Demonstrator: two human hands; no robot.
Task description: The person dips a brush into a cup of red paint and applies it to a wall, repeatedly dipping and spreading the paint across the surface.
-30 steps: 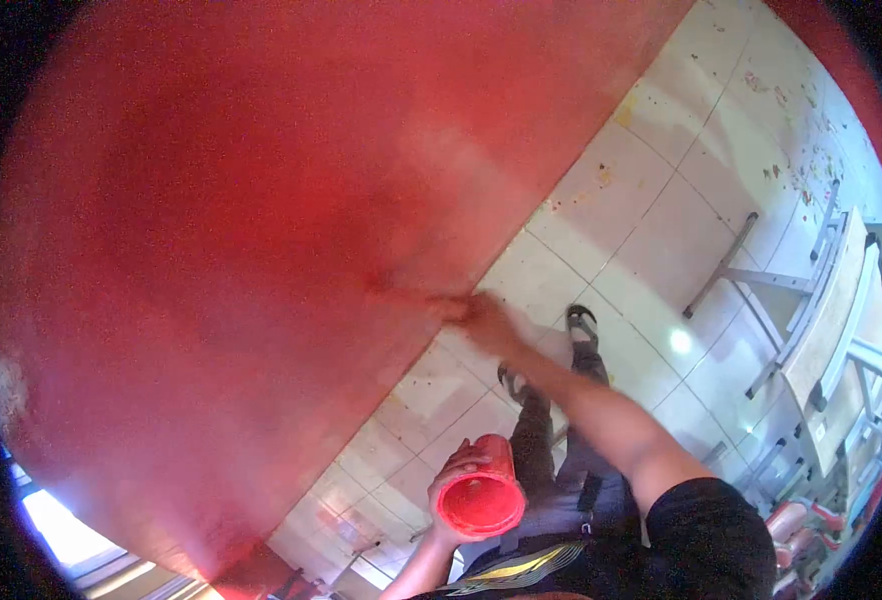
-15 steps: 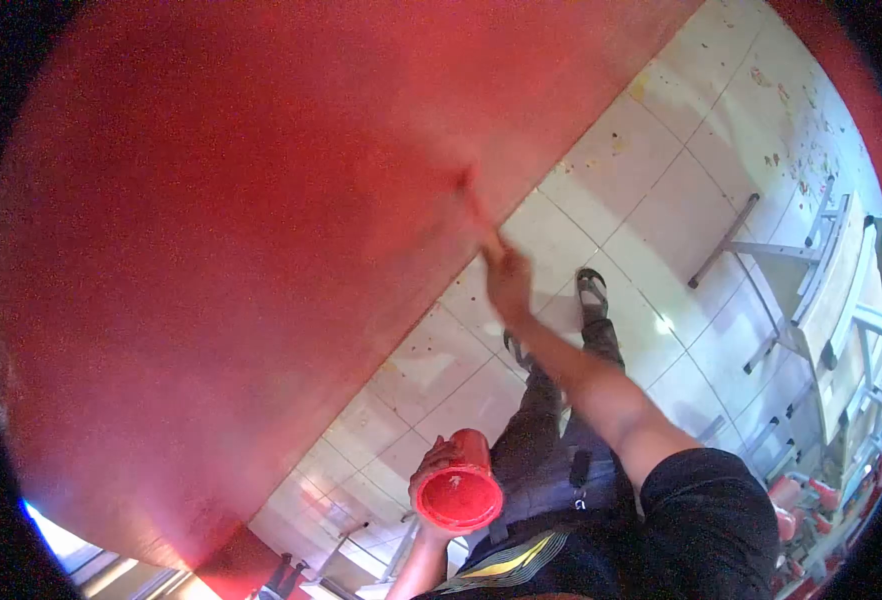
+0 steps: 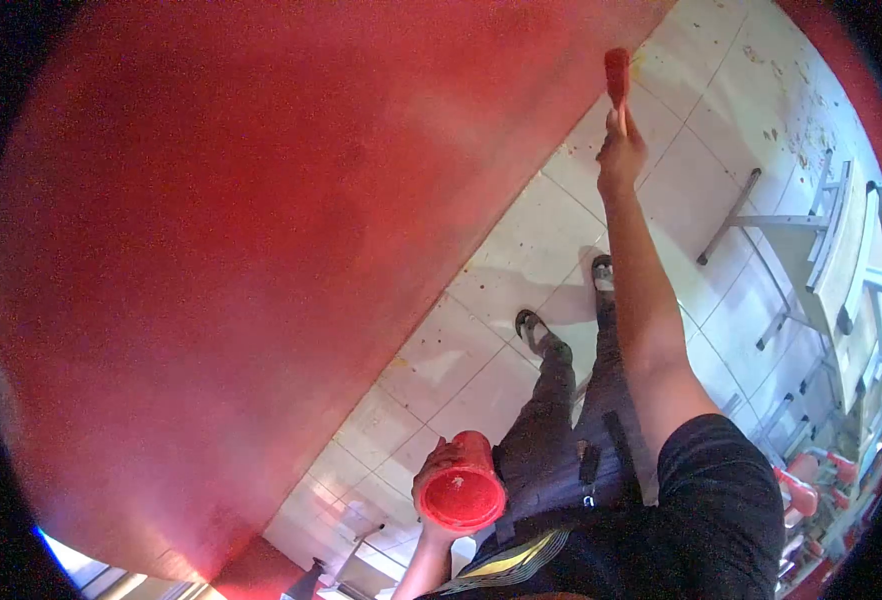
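Right hand (image 3: 621, 150) is stretched far forward, closed around a paintbrush (image 3: 617, 75) whose long axis points away from the body, red bristle end up by the lower edge of the red wall (image 3: 261, 250). Left hand (image 3: 439, 478) stays low near the waist, wrapped around a red cup (image 3: 461, 492), mouth tilted toward the camera. The cup sits well behind the brush, above the tiled floor (image 3: 521, 260).

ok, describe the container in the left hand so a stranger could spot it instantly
Start at the big red wall filling the left of the view, then drop to the tiled floor at bottom centre. There the left hand grips a red plastic cup, its round mouth facing the camera, the only red object there.
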